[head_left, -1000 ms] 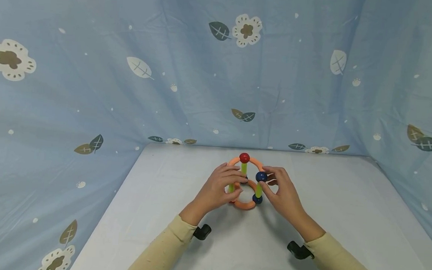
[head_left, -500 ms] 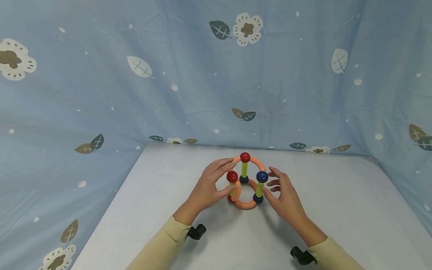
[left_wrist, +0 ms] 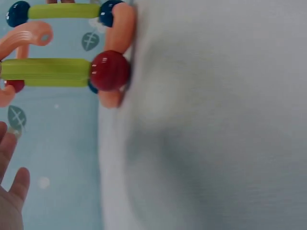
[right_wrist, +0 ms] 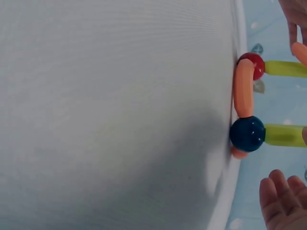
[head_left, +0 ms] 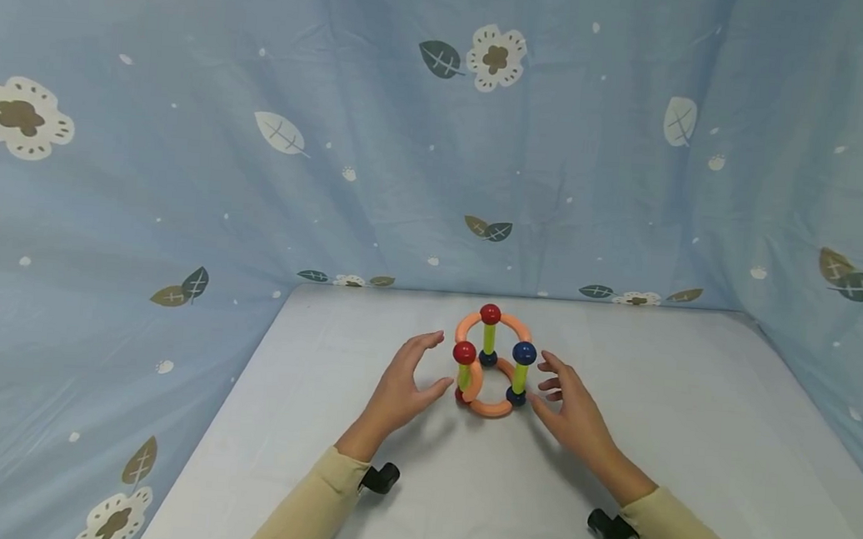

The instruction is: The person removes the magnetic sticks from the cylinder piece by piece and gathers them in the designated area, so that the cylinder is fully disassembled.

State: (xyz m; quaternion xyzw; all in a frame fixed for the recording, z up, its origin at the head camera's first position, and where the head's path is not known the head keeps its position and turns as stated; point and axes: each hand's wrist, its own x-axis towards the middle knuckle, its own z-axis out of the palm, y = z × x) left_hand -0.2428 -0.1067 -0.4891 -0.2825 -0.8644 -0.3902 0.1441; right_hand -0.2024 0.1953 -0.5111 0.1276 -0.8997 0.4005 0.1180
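Ball-and-rod frame (head_left: 488, 358) is standing upright on the white table (head_left: 367, 323), btwn both hands, toward the far edge. Three green rods (head_left: 520, 379) are rising off the lower ring (head_left: 491, 410); L front red ball (head_left: 465, 353), R front blue ball (head_left: 524, 354) & rear red ball (head_left: 490, 314) are capping them. One orange curve (left_wrist: 29, 34) is drooping by the L front rod, its end showing free in L wrist view.

L hand (head_left: 397, 391) is hovering just beside the frame, thumb & fingers spread wide, gripping nothing. R hand (head_left: 573, 415) is hovering by the R front rod, fingers loosely bent, thumb apart, pinching nothing; can't tell if thumb tip is touching.

Handling (judgement): looking like light, hard plastic; rods prob. stiff, joints the weak bit, so whole thing likely racking or popping apart if pushed sideways. Balls looking glossy, prob. slick. Best hold: low on two green rods, both hands, squeezing gently & evenly. Not lifting by top balls. For drooping curve: pinching near free end, steadying L front red ball meanwhile.
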